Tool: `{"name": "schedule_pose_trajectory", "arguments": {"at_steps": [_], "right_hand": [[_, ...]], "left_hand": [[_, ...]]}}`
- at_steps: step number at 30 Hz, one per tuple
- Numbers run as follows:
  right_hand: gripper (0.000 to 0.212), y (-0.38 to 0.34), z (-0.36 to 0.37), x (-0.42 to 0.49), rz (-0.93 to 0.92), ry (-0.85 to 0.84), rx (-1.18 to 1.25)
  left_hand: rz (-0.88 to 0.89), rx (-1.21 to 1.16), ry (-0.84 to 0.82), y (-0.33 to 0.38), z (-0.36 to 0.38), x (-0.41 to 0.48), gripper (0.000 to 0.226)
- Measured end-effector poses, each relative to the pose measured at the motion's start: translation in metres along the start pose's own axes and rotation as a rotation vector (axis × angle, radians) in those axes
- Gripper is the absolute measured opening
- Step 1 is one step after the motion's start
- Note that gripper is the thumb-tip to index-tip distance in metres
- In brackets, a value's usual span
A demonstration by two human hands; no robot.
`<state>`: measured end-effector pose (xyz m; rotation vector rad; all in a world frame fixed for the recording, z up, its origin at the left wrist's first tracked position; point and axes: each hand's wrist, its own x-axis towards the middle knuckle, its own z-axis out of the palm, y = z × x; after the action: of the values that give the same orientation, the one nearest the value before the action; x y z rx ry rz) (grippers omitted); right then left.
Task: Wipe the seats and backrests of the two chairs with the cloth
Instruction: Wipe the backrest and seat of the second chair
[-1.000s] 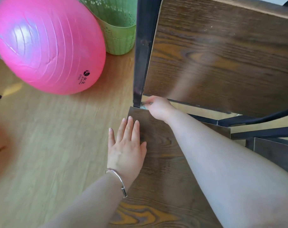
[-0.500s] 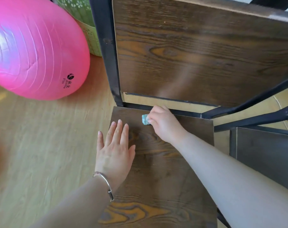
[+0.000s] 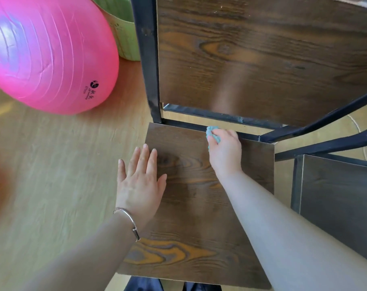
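A dark wood chair seat (image 3: 195, 206) with a black metal frame lies below me, its wood backrest (image 3: 251, 55) rising behind it. My right hand (image 3: 225, 152) grips a bunched teal cloth (image 3: 213, 134) and holds it against the seat's rear edge, near the middle. Only a small part of the cloth shows past the fingers. My left hand (image 3: 139, 181) rests flat with straight fingers on the seat's left edge; a silver bracelet circles its wrist. A second chair's seat (image 3: 335, 198) stands at the right.
A large pink exercise ball (image 3: 46, 53) sits on the light wood floor (image 3: 52, 175) at the upper left. A green basket (image 3: 126, 38) stands behind it, beside the chair's left post. Black frame bars (image 3: 325, 135) cross between the two chairs.
My right hand has slid the cloth to the right along the seat's rear edge, from the back left corner toward the middle. My left hand has stayed flat on the seat's left edge.
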<state>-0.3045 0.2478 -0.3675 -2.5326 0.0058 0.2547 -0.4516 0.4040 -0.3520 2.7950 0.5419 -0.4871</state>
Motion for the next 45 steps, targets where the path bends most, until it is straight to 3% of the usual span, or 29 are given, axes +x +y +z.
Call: {"name": "schedule_pose_trajectory", "arguments": {"at_steps": [7,11,17,23,28,30,32,35,39,45], "right_hand": [[0.031,-0.069,0.075,-0.027,-0.359,-0.144,-0.111],[0.034,-0.086,0.095,-0.023,-0.393,-0.137,-0.107],[0.033,-0.079,0.095,-0.021,-0.518,-0.190,-0.144],[0.027,-0.039,0.087,-0.130,-0.741,-0.310,-0.092],[0.024,-0.030,0.077,-0.155,-0.718,-0.396,-0.041],[0.027,-0.034,0.061,-0.123,-0.636,-0.290,0.024],[0.027,-0.035,0.042,-0.073,-0.440,-0.103,0.061],[0.021,-0.031,0.026,-0.015,-0.243,-0.073,-0.044],[0.029,-0.033,0.033,-0.010,-0.232,-0.100,-0.097],[0.015,-0.017,0.060,-0.080,-0.484,-0.207,-0.018]], "left_hand": [[-0.031,-0.007,0.019,-0.031,-0.006,-0.010,0.068],[-0.053,-0.068,0.051,-0.047,-0.010,-0.015,0.068],[-0.083,-0.092,0.026,-0.065,-0.008,-0.025,0.068],[-0.072,-0.111,0.032,-0.078,-0.009,-0.041,0.067],[-0.037,-0.053,0.031,-0.085,-0.011,-0.050,0.067],[-0.039,-0.052,0.051,-0.088,-0.013,-0.047,0.066],[-0.049,-0.061,0.066,-0.090,-0.011,-0.043,0.065],[-0.064,-0.067,0.063,-0.091,-0.006,-0.041,0.065],[-0.061,-0.066,0.048,-0.088,-0.003,-0.042,0.064],[-0.047,-0.057,0.035,-0.085,-0.004,-0.047,0.064]]}}
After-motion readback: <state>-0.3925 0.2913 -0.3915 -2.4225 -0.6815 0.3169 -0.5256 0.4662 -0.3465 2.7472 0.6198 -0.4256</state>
